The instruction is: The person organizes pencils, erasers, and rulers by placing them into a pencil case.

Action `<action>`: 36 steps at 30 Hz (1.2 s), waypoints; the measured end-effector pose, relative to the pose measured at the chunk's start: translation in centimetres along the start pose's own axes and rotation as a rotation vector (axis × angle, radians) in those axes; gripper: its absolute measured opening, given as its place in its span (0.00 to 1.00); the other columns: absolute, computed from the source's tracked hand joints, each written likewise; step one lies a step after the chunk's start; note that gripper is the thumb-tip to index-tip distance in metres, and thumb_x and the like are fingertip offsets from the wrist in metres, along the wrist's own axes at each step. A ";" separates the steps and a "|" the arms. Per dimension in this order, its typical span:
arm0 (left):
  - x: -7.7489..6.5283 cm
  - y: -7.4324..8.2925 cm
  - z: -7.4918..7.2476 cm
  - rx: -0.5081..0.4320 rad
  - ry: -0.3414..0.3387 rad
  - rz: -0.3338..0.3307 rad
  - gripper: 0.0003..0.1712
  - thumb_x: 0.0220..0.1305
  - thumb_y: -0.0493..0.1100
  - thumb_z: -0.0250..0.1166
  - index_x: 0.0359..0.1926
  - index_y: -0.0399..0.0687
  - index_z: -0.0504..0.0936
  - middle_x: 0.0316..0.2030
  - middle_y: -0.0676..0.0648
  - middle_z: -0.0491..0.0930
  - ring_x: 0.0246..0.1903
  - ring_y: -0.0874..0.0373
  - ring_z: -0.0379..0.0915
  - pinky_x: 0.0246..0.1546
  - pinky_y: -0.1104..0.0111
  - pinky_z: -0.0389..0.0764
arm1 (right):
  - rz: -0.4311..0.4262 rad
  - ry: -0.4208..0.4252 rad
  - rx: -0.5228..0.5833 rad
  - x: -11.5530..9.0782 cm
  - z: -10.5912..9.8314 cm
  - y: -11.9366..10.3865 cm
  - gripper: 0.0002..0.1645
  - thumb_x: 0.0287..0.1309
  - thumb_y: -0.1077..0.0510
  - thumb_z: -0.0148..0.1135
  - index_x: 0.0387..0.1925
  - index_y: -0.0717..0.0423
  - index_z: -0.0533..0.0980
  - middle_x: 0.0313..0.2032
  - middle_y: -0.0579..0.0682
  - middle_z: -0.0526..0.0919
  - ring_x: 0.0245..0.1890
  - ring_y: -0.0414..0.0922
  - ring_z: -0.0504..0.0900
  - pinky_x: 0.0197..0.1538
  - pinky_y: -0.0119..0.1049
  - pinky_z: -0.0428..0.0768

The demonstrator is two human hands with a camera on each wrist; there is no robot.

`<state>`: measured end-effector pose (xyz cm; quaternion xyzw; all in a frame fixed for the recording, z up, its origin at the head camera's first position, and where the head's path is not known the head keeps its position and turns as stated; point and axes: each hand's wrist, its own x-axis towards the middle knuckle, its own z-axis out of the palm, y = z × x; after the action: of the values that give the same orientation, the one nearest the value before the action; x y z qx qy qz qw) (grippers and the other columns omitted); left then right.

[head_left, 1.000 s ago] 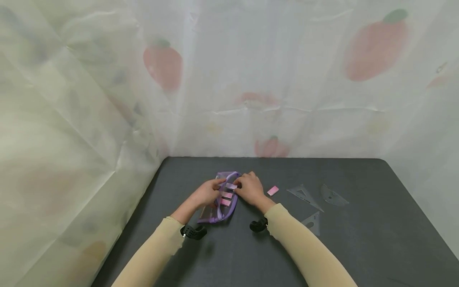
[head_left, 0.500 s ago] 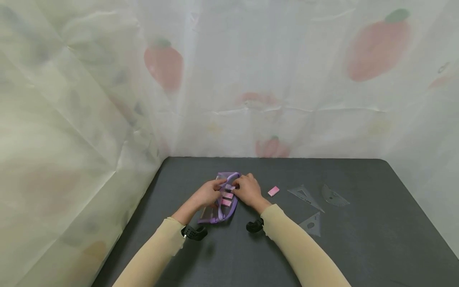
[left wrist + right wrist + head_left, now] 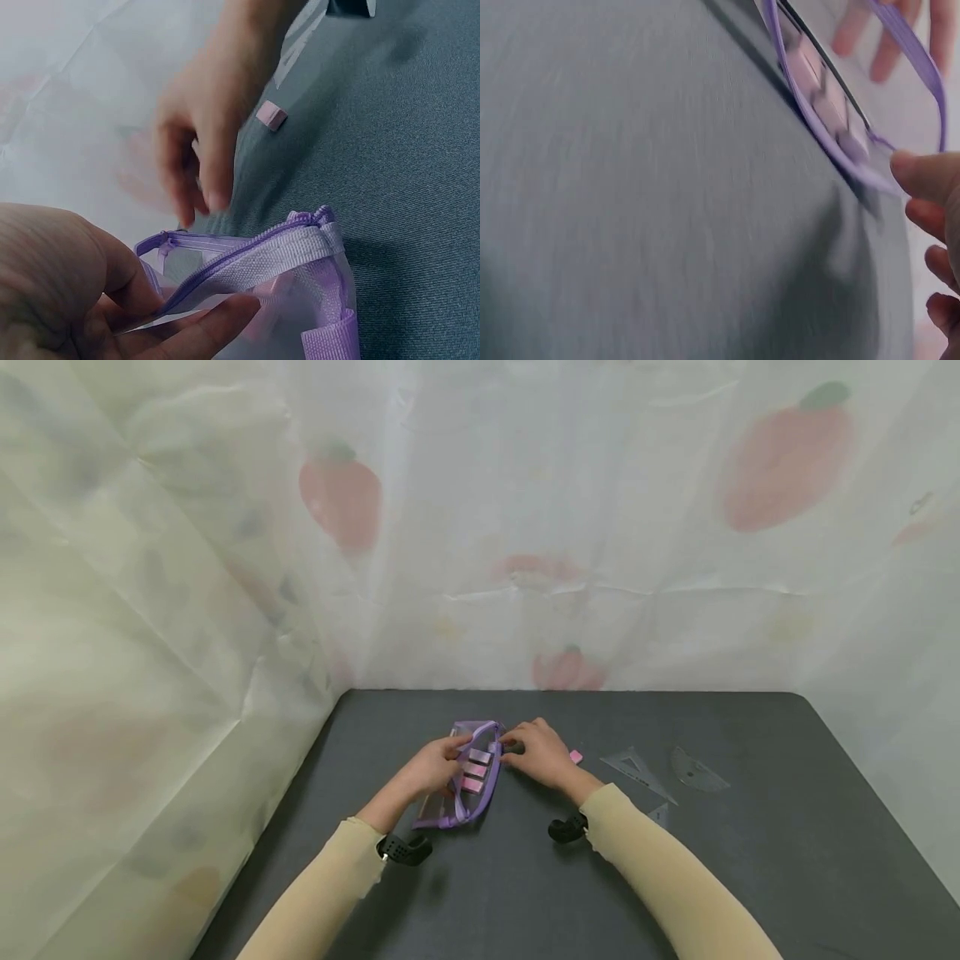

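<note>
A see-through pencil case (image 3: 490, 789) with purple zip edging lies unzipped on the dark table, its mouth spread. Several pink erasers (image 3: 474, 769) sit in a row inside it. My left hand (image 3: 432, 767) grips the near left side of the mouth, with the thumb and fingers on either side of the zip edge in the left wrist view. Just right of the case, my right hand (image 3: 542, 753) hovers with bent, relaxed fingers and nothing between them; its fingertips (image 3: 218, 201) hang over the mouth in the left wrist view. One loose eraser (image 3: 576, 757) lies beyond the right wrist.
To the right on the table (image 3: 787, 860) lie a clear set square (image 3: 637, 770), a clear protractor (image 3: 697, 771) and another set square (image 3: 660, 815) partly behind the right sleeve. A pale curtain (image 3: 465, 527) with fruit prints hangs behind and along the left.
My right hand was at the case's mouth with its fingers on the top eraser; it has drawn back to the right, leaving that eraser inside. The left hand has stayed put.
</note>
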<state>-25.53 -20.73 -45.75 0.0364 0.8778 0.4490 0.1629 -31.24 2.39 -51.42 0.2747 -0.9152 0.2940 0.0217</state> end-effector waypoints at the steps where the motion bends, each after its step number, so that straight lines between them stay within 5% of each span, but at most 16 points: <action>1: 0.0 0.0 0.0 0.001 0.002 -0.002 0.35 0.73 0.30 0.51 0.78 0.48 0.64 0.68 0.28 0.68 0.37 0.46 0.80 0.29 0.56 0.87 | -0.005 -0.002 0.003 -0.3 -0.5 0.4 0.19 0.64 0.49 0.71 0.55 0.47 0.85 0.49 0.45 0.84 0.49 0.47 0.73 0.54 0.47 0.74; 13: -0.3 0.1 0.0 0.013 0.010 0.003 0.35 0.72 0.28 0.50 0.78 0.48 0.64 0.70 0.27 0.64 0.27 0.51 0.76 0.30 0.57 0.87 | 0.015 -0.011 0.060 -3.2 -5.8 4.6 0.25 0.65 0.49 0.70 0.61 0.48 0.82 0.54 0.45 0.82 0.56 0.49 0.71 0.58 0.54 0.72; 21: -0.2 0.0 0.0 0.015 0.012 0.011 0.35 0.73 0.29 0.50 0.78 0.49 0.64 0.70 0.27 0.65 0.17 0.59 0.62 0.31 0.54 0.87 | 0.042 -0.042 0.089 -4.5 -8.3 6.3 0.26 0.64 0.50 0.71 0.62 0.49 0.81 0.61 0.51 0.79 0.65 0.56 0.66 0.65 0.62 0.67; 26: -0.3 -0.1 0.0 0.009 0.007 0.011 0.35 0.73 0.29 0.50 0.78 0.48 0.64 0.70 0.27 0.64 0.14 0.61 0.59 0.32 0.49 0.86 | 0.092 -0.088 0.100 -4.8 -8.9 7.1 0.27 0.66 0.52 0.70 0.65 0.46 0.79 0.66 0.52 0.75 0.69 0.57 0.62 0.66 0.64 0.65; 36: -0.4 0.1 0.0 0.001 0.006 0.016 0.35 0.72 0.29 0.50 0.78 0.48 0.63 0.70 0.27 0.65 0.15 0.59 0.60 0.31 0.52 0.86 | 0.060 -0.176 0.033 -5.2 -8.6 8.4 0.29 0.64 0.54 0.70 0.65 0.54 0.78 0.65 0.56 0.76 0.68 0.63 0.63 0.66 0.67 0.63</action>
<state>-25.18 -20.78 -45.58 0.0424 0.8783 0.4498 0.1566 -32.18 15.38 -49.77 0.2722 -0.9164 0.2846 -0.0722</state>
